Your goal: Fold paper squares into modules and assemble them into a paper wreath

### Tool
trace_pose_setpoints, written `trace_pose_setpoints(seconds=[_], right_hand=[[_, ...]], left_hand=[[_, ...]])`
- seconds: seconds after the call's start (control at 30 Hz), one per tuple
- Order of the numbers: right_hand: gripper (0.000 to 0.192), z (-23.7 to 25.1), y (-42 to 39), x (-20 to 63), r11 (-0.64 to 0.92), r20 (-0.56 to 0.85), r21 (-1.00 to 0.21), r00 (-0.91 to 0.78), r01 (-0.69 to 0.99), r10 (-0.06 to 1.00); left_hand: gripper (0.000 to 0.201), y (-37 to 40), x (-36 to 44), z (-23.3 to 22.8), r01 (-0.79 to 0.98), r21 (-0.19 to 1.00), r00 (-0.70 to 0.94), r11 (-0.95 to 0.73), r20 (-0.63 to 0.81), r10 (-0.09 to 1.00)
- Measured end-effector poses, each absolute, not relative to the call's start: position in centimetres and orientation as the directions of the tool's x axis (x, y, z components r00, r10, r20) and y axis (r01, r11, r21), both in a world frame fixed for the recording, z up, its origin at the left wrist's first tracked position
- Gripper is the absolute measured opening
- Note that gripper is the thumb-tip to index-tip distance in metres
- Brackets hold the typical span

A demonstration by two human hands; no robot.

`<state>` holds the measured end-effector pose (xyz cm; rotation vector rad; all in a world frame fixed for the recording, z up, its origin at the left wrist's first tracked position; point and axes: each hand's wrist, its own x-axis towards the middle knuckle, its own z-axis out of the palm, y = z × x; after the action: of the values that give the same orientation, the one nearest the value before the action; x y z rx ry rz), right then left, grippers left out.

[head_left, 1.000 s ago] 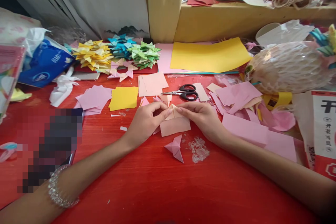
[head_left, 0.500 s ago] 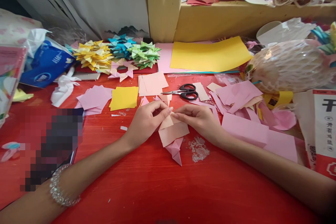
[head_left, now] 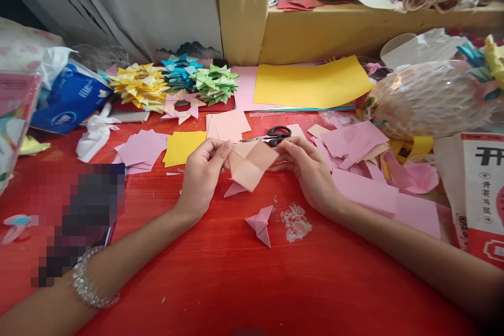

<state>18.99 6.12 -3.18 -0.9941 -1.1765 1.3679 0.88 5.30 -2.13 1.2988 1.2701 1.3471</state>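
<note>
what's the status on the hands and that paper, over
Left hand and right hand both pinch the peach paper, raised off the red table. Scissors just behind; pink folded piece below.

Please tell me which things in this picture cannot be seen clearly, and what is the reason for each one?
- Head view: dark object on the red table is pixelated; unidentifiable.
- Scissors: lower part hidden behind the peach paper held by left hand and right hand.
- Red-and-white box: cut off by the right edge.
</note>
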Motion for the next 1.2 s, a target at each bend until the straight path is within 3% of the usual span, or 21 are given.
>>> trace_pose_setpoints(seconds=[0.2, 0.37, 0.63, 0.93, 1.07, 1.2], right_hand=[[0.031, -2.52, 5.88, 18.65, -0.007, 0.046, -0.986, -0.313, -0.166, 0.949], [0.034, -2.25, 5.73, 18.61, 0.018, 0.022, -1.000, -0.249, -0.016, 0.968], [0.032, -2.40, 5.67, 18.61, 0.027, 0.030, -1.000, -0.291, -0.015, 0.956], [0.011, -2.55, 5.68, 18.89, 0.006, 0.000, -1.000, -0.313, 0.019, 0.950], [0.017, -2.47, 5.58, 18.98, 0.109, 0.061, -0.982, -0.292, 0.151, 0.954], [0.022, -2.43, 5.45, 18.94, 0.113, 0.086, -0.987, -0.227, 0.110, 0.970]], left_hand=[[0.020, 5.14, 0.99, -2.00, 0.038, 0.999, 0.057, -0.025, 0.023, 0.998], [0.017, 4.87, 1.04, -2.20, 0.184, 0.982, 0.158, -0.050, 0.021, 0.987], [0.019, 5.12, 1.00, -2.34, 0.155, 0.988, 0.295, -0.025, -0.022, 0.955], [0.027, 5.22, 0.99, -2.51, 0.114, 0.993, 0.281, 0.010, -0.042, 0.959], [0.030, 5.22, 1.02, -2.44, 0.105, 0.994, 0.219, 0.031, -0.053, 0.974], [0.030, 5.23, 0.95, -2.41, 0.196, 0.981, 0.227, 0.007, -0.052, 0.973]])
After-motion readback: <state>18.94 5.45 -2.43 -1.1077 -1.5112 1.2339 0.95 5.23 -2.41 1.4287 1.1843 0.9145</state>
